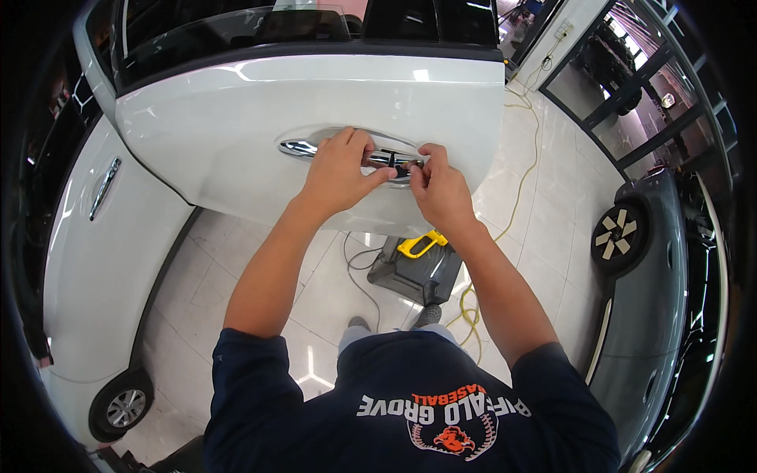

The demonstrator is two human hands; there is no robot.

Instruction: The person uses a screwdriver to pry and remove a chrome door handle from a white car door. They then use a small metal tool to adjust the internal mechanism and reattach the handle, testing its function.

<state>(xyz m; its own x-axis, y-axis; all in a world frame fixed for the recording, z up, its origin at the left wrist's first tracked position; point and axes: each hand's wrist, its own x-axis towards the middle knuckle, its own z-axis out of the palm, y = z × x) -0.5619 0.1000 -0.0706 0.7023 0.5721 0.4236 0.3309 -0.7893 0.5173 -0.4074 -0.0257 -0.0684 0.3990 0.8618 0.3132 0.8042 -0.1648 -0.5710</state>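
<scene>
A white car door (213, 134) stands open in front of me, with a chrome door handle (296, 148) in its recess. My left hand (335, 173) is closed over the middle of the handle, its thumb pressing the lower edge. At the handle's right end, my right hand (443, 189) is closed in a pinch, with thumb and fingers against the handle. Between the two hands shows a short dark section of the handle with a black upright piece (393, 159). The fingers hide part of the right end, so any small piece in the pinch cannot be made out.
Below the door a dark grey case (418, 276) with a yellow-handled object (422, 243) stands by my feet. A yellow cord (516, 205) crosses the tiled floor. The white car's other door (102, 229) is at left; a grey car (650, 276) stands at right.
</scene>
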